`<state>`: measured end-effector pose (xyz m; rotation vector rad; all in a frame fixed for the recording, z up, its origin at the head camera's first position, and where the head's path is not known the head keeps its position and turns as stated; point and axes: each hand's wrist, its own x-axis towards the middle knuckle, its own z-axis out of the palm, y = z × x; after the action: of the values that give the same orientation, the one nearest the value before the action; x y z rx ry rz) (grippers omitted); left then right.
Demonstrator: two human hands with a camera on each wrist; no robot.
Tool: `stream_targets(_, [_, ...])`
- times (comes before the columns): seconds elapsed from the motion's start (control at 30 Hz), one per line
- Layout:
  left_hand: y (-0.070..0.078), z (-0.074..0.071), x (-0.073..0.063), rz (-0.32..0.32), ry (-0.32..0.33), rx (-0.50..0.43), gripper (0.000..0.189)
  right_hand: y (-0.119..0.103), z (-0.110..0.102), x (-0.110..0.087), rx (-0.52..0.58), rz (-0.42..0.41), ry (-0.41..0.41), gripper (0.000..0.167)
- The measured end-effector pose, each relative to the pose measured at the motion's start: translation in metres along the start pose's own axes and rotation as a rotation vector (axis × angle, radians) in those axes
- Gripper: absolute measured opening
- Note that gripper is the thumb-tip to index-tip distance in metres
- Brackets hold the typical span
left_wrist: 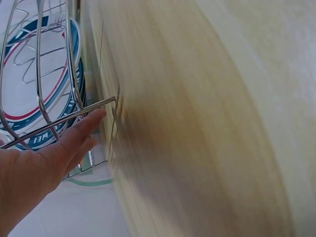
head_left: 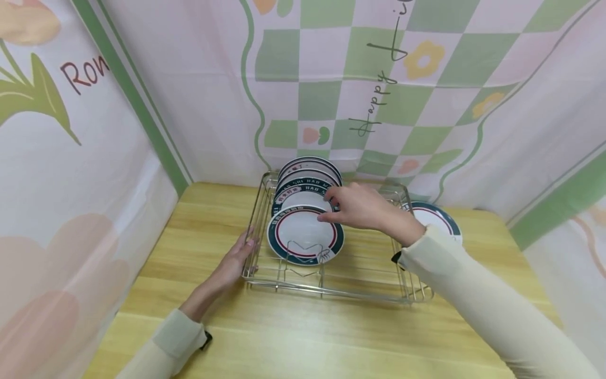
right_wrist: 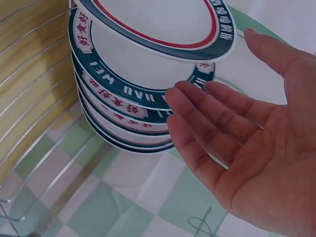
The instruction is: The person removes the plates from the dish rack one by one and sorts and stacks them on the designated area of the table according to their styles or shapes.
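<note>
A wire dish rack holds several white plates with dark green rims, standing on edge at its left side. The front plate, with a red ring, leans forward, apart from the plates behind it. My right hand is at the right edge of the plates, thumb near the front plate and fingers by the one behind. In the right wrist view its fingers are spread and relaxed, curled round nothing. My left hand rests against the rack's left side, its fingers extended along the wires; its thumb is unclear in the left wrist view.
Another green-rimmed plate lies on the wooden table to the right of the rack, partly hidden by the right forearm. A patterned cloth hangs behind the table, with more cloth at both sides.
</note>
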<state>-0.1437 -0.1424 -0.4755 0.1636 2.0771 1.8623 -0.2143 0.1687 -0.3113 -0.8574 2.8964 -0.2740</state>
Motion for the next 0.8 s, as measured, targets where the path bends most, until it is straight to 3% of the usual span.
stream_targets(0.27, [0.001,0.000,0.001,0.010,-0.002,0.015,0.062,0.001,0.015,0.014,0.019,-0.018,-0.085,0.045])
stream_targets(0.5, [0.002,0.001,0.001,0.015,-0.001,0.020,0.062,0.000,0.028,0.023,0.042,-0.051,-0.109,0.028])
stream_targets(0.8, [0.001,0.000,0.000,0.018,-0.003,0.014,0.061,-0.001,0.039,0.028,0.094,-0.077,-0.096,0.023])
